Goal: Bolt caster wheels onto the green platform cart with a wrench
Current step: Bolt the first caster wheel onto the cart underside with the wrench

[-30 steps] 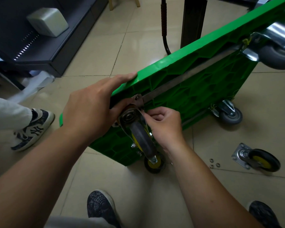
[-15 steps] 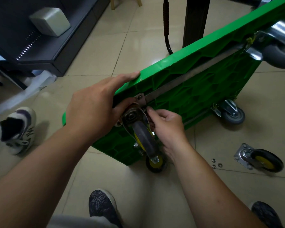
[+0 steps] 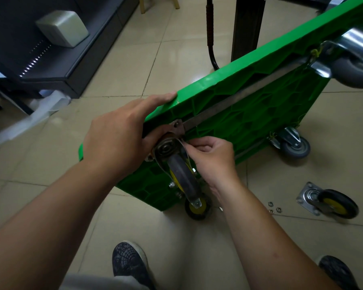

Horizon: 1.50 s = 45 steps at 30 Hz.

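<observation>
Nearest, a dark patterned shoe (image 3: 128, 260) is standing on the glossy tiled floor (image 3: 113, 206). Just beyond it the left hand (image 3: 117, 141) is steadying the cart (image 3: 260, 114), which is standing tipped on its long side on the floor. The fingers are lying over the near top rim and the thumb is tucking under beside the caster (image 3: 180, 174), so this grip is grasping the cart. The right hand (image 3: 214, 155) is working at the right edge of the caster's plate (image 3: 177, 126), its grip clenching into a fingertip pinch. What it is pinching is hidden, probably a small fastener being started by hand.

To do this well, the plate should be sitting flat on the cart with its holes lining up. Each fastener should be going in straight by finger first, so no thread is crossing, with the wrench only afterwards. No wrench is showing.

The caster is showing a dark rubber tread, a yellow hub and a stamped steel fork under a round swivel housing. The cart's underside is glossy moulded plastic, ribbed in a honeycomb and crossed by a dull flat metal strip.

To the right a loose caster (image 3: 331, 204) is lying on the floor, near three small metal rings (image 3: 274, 207). Farther off, grey-tyred casters (image 3: 294, 146) are already sitting on the cart's far end.
</observation>
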{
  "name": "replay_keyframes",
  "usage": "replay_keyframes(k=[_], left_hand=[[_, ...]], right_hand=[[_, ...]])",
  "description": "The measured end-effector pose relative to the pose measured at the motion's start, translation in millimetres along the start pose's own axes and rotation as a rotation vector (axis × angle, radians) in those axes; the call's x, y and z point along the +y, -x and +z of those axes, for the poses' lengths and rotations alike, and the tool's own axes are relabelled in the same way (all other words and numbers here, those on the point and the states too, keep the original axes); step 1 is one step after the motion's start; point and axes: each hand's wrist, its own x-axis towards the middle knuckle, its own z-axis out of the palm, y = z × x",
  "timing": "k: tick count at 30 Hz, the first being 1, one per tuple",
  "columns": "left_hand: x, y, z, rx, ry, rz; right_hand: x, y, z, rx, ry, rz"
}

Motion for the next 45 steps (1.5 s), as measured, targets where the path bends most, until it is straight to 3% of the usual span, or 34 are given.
replay_keyframes(k=[7,15,23,31,45], left_hand=[[0,0,0,-0.003,-0.005,0.006],[0,1,1,0.000,-0.009,0.022],[-1,2,1,0.000,0.002,0.023],[-1,2,2,0.001,-0.028,0.023],[-6,0,5,-0.021,0.060,-0.015]], right_hand=[[21,-11,-22,-0.018,0.036,-0.046],[122,-8,-89,0.333,0.253,0.158],[178,10,-158,0.508,0.538,0.360],[226,9,-195,0.482,0.719,0.470],[265,15,-204,0.631,0.607,0.415]])
